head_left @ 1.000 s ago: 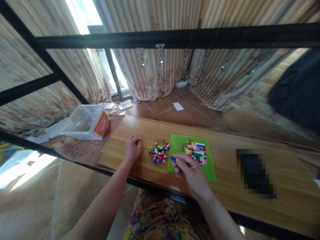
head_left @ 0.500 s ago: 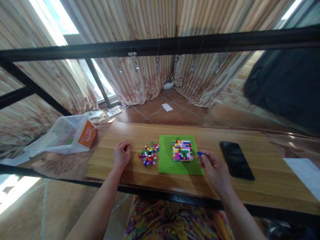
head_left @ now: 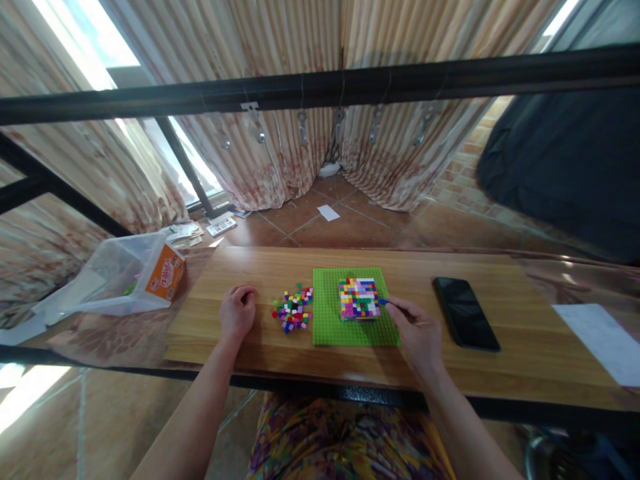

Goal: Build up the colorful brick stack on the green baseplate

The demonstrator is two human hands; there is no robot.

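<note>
A block of many-coloured toy bricks [head_left: 359,299] stands on a green studded baseplate [head_left: 327,327]. At the block's right side, my right hand [head_left: 415,333] pinches a small blue brick [head_left: 383,302] between thumb and fingers. The brick is close against the block; whether it touches cannot be made out. My left hand [head_left: 237,312] rests on the table with its fingers curled in, and nothing shows in it. Between that hand and the baseplate lies a loose pile of small coloured bricks [head_left: 293,310].
A black phone [head_left: 466,313] lies right of my right hand, and a white sheet [head_left: 597,337] at the table's right end. Left of the wooden table [head_left: 210,273] stands a clear plastic box [head_left: 120,267] with an orange label. A black bar [head_left: 300,90] crosses beyond the table.
My right hand has moved left with the blue brick, bringing it up to the block's right side. The left hand stays resting on the table. The whole view has shifted slightly.
</note>
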